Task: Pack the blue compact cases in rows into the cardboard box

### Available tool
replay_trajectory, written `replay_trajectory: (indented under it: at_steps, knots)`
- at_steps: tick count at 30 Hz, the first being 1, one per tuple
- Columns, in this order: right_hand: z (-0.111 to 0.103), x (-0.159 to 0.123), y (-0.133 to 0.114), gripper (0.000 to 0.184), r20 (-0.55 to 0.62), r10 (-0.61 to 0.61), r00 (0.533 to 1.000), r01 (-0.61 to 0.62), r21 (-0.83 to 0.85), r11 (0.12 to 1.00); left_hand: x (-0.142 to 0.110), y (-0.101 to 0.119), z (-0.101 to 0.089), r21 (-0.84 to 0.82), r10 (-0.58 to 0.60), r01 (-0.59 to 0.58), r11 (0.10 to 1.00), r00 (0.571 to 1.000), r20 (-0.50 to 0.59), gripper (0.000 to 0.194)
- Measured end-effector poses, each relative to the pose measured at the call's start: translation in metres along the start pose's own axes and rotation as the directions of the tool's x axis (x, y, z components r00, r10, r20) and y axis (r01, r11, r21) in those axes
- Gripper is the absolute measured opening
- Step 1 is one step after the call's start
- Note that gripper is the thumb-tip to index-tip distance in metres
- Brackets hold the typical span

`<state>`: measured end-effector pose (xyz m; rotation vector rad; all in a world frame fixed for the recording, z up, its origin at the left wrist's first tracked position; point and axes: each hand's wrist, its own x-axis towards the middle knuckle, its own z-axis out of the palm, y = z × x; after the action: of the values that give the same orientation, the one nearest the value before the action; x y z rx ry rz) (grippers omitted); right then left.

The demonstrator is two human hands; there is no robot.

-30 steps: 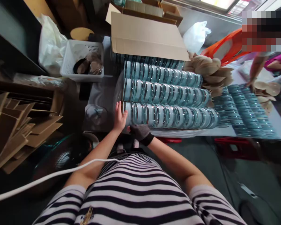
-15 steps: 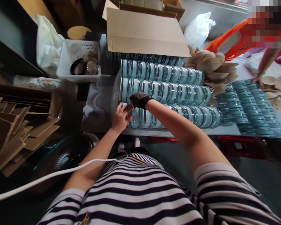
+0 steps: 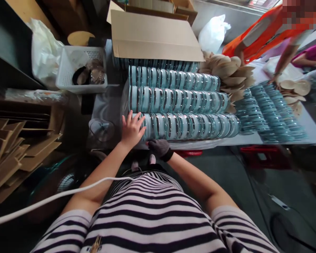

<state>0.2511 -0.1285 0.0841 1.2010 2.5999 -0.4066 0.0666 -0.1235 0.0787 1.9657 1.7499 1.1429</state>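
Observation:
Three long rows of pale blue glass jars lie side by side on the table (image 3: 107, 105). My left hand (image 3: 132, 128) is bare, its fingers spread flat against the left end of the nearest row of jars (image 3: 189, 125). My right hand (image 3: 159, 147), in a dark knit glove, rests at the table's front edge just under that same row, fingers curled; what they grip, if anything, is hidden. A single clear lid (image 3: 102, 129) lies left of my left hand.
A cardboard box (image 3: 152, 37) covers the far rows. A white basket (image 3: 80, 68) holds lids at back left. Wooden lids (image 3: 228, 72) pile up right of the rows, beside more jars (image 3: 271, 109). Another person's arm (image 3: 283, 61) reaches in at far right. Flat cardboard (image 3: 13, 147) stacks at left.
My gloved right hand has come down from the top of the rows to the table's front edge. My left hand has opened flat against the near row's end.

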Motion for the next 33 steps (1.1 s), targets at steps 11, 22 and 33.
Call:
replay_trajectory:
  at_steps: [11, 22, 33]
  knots:
    - [-0.131, 0.125, 0.062, 0.033, 0.155, -0.008, 0.988, 0.02, -0.071, 0.997, 0.009, 0.006, 0.04, 0.043, 0.087, -0.095, 0.995, 0.984, 0.155, 0.059]
    - [-0.038, 0.004, 0.051, 0.036, -0.058, -0.009, 0.998, 0.011, 0.034, 0.999, 0.01, 0.01, 0.033, 0.013, 0.073, -0.076, 0.997, 0.985, 0.159, 0.058]
    - [-0.048, 0.008, 0.087, 0.046, -0.242, 0.216, 0.946, -0.211, 0.047, 0.976, 0.019, 0.043, 0.042, 0.211, 0.127, -0.176, 0.962, 0.966, 0.225, 0.061]
